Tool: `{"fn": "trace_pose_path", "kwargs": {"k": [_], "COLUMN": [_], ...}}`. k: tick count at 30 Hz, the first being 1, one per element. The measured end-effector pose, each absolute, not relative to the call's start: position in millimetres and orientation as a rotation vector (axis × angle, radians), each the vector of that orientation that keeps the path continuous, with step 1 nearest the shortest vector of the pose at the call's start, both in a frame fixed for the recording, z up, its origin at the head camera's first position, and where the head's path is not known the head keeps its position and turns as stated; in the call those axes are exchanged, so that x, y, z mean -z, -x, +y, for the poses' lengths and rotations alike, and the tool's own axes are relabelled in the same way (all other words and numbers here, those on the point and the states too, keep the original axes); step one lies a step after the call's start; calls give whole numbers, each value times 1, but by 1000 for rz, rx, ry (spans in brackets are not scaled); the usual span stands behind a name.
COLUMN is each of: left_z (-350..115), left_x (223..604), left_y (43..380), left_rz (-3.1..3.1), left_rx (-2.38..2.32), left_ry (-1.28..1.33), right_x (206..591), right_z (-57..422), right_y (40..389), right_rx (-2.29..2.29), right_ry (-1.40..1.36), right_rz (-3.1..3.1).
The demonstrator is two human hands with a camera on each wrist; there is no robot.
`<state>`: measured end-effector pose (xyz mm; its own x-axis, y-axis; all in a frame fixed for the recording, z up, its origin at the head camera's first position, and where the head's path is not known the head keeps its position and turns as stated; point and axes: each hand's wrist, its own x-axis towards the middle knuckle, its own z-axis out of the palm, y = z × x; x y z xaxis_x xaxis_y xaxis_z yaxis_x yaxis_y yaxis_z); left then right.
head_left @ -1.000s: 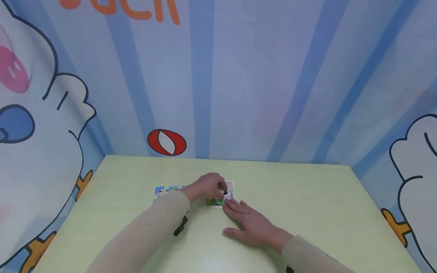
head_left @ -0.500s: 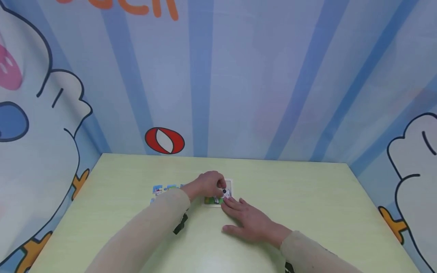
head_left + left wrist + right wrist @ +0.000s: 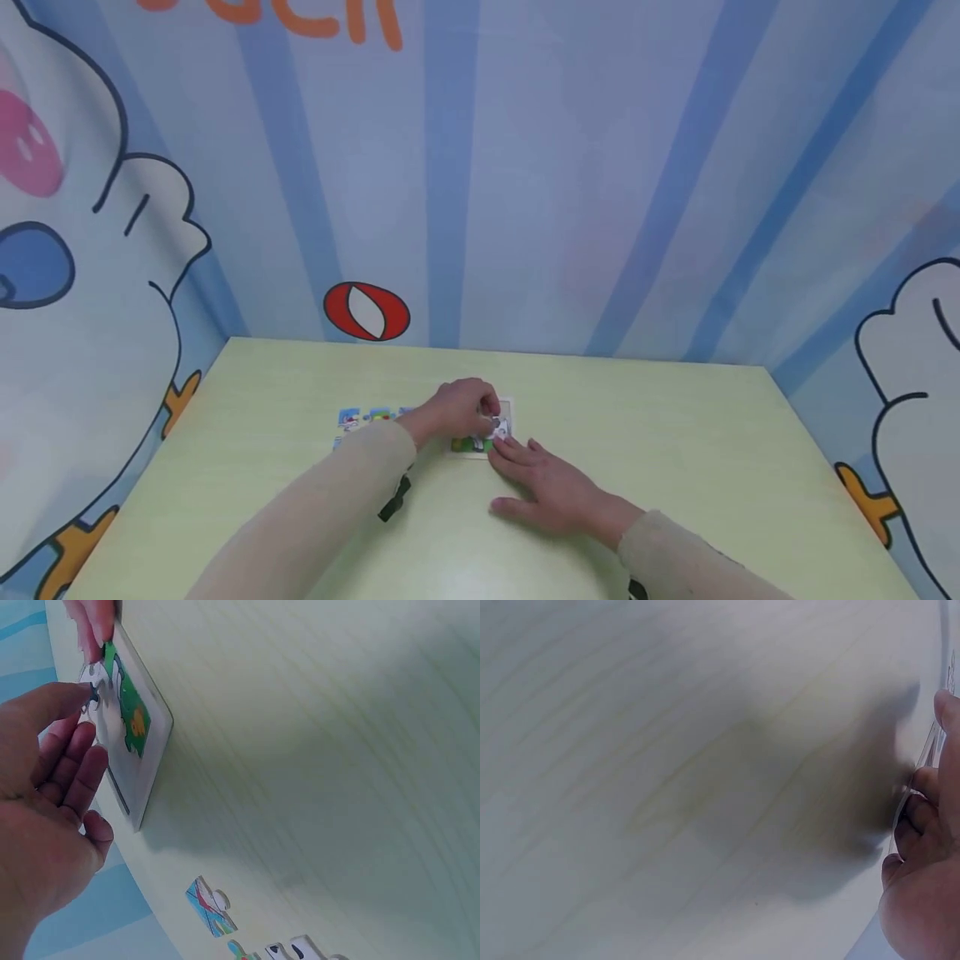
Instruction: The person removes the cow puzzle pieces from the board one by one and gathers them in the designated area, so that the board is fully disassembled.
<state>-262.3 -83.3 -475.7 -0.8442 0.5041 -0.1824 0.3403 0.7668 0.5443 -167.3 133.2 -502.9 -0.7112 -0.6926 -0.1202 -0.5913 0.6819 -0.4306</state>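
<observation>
Nearest, short of the puzzle tray [image 3: 160, 724] and a little to its right, the right hand [image 3: 551, 492] lies flat with its fingers straight and grasping nothing, the fingertips resting at the tray's near right corner. That tray looks like thin, stiff board with a raised pale rim; it should be light enough to skid on the smooth table [image 3: 637, 433], so the rim or a corner seems the right place to steady it. The left hand [image 3: 453, 408] reaches in over the tray from its left side, thumb and finger appearing to pinch a small puzzle piece [image 3: 94, 693] above the white, partly filled picture, the other fingers loosely bent; how far the piece is seated cannot be told, as the thumb hides most of it. Such a piece is probably feather-light, rigid and slick on its printed face, with knobs that could bend or fray if forced, so it is best held by its cut edges and pressed down flat from the middle. To the left of the tray, partly behind the left sleeve [image 3: 300, 517], loose pieces [image 3: 349, 419] lie flat on the table; a fingernail under a knob should lift one. Farthest, beyond the tray, stands a blue striped backdrop [image 3: 517, 167].
</observation>
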Motion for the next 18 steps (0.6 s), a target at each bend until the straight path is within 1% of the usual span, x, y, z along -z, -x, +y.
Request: {"fn": "trace_pose_path", "kwargs": {"k": [9,18], "left_z": [-85,-84], "left_x": [479,482], "left_y": [260,262], "left_rz": [2608,2611], "left_rx": [-851,-850], "left_ry": [-675,-710], "right_x": [504,502], "right_z": [133,134], "right_y": [167,167], "right_rx": [524,532], "right_ry": [1028,1046], "right_rz": [2630,2638]}}
